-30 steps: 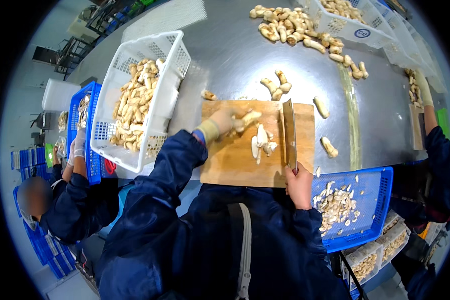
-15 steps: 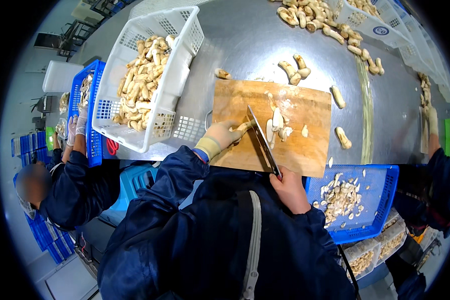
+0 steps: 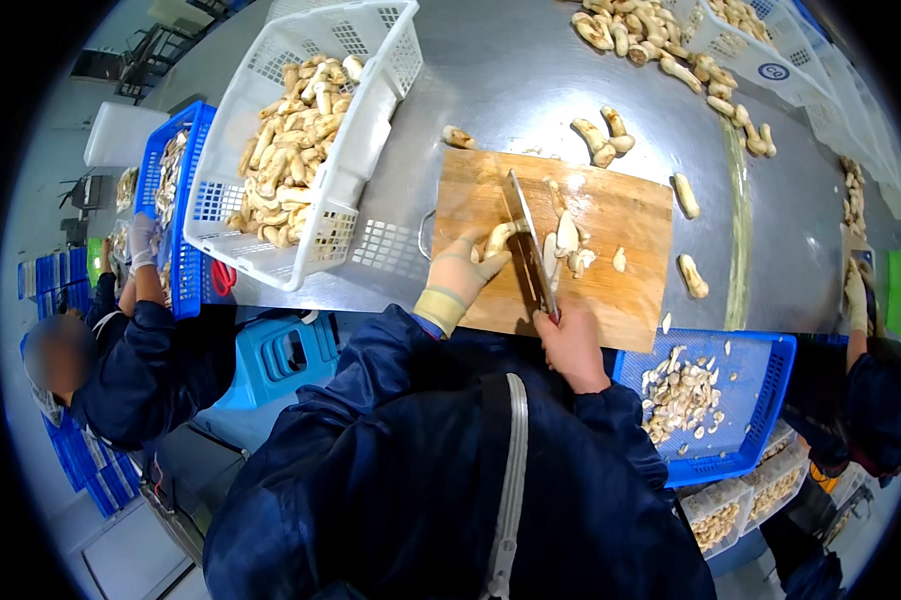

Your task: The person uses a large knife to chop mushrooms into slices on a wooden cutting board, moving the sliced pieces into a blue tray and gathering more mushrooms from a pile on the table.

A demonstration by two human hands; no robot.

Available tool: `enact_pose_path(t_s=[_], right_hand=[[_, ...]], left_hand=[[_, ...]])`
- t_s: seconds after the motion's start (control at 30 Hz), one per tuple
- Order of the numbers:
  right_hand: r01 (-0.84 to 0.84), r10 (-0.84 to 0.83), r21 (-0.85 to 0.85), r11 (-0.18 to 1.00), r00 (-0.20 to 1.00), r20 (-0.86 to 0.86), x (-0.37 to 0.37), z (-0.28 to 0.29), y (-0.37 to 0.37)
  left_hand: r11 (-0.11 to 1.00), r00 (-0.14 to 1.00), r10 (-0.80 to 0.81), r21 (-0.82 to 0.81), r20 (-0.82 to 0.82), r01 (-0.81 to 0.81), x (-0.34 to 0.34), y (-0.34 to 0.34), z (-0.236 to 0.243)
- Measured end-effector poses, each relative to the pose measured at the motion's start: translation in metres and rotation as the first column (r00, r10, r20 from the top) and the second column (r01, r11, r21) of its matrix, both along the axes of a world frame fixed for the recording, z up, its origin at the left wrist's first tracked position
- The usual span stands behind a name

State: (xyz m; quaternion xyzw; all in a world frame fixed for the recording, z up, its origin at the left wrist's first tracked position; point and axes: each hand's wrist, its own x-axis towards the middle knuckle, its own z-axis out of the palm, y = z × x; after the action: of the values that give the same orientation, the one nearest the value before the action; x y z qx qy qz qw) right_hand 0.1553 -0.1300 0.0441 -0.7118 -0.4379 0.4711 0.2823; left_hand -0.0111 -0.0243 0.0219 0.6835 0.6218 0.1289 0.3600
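Note:
My gloved left hand (image 3: 461, 273) pinches a pale brown mushroom (image 3: 499, 238) against the wooden cutting board (image 3: 621, 212). Bare, my right hand (image 3: 573, 343) grips the handle of a knife (image 3: 535, 245), whose long blade stands beside the mushroom's right end. White mushroom slices (image 3: 568, 238) lie on the board just right of the blade. Whole mushrooms (image 3: 596, 143) rest on the steel table beyond the board, and another mushroom (image 3: 693, 277) lies off its right edge.
A white crate (image 3: 371, 130) of mushrooms stands at the left. At the lower right, a blue tray (image 3: 751, 400) holds slices. More mushrooms (image 3: 641, 30) are heaped at the far right. A co-worker (image 3: 136, 370) sits left; another person's gloved hand (image 3: 857, 300) is at the far right.
The knife has come more upright, and my left fingers have spread along the mushroom, which now shows more. The whole view has shifted slightly. The left co-worker's hand has moved lower.

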Motion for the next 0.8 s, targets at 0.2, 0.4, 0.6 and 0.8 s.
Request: enact_pose_path(t_s=[0.2,0.4,0.6,0.8], right_hand=[[0.010,-0.015,-0.080,0.997,0.998,-0.059,0.007,-0.002,-0.004],[-0.065,0.067,-0.052,0.997,0.997,0.026,0.014,0.006,0.003],[-0.045,0.021,-0.166,0.985,0.989,-0.148,0.020,0.009,0.009],[-0.044,0.037,-0.097,0.994,0.997,-0.070,0.015,0.010,0.010]], left_hand=[[0.886,0.916,0.313,-0.425,0.250,-0.187,0.019,-0.008,-0.018],[0.770,0.718,0.539,-0.604,0.441,-0.206,0.020,-0.006,-0.025],[0.822,0.811,0.447,-0.532,0.378,-0.205,0.025,-0.006,-0.012],[0.937,0.945,0.262,-0.287,0.194,-0.201,0.035,-0.007,-0.029]])
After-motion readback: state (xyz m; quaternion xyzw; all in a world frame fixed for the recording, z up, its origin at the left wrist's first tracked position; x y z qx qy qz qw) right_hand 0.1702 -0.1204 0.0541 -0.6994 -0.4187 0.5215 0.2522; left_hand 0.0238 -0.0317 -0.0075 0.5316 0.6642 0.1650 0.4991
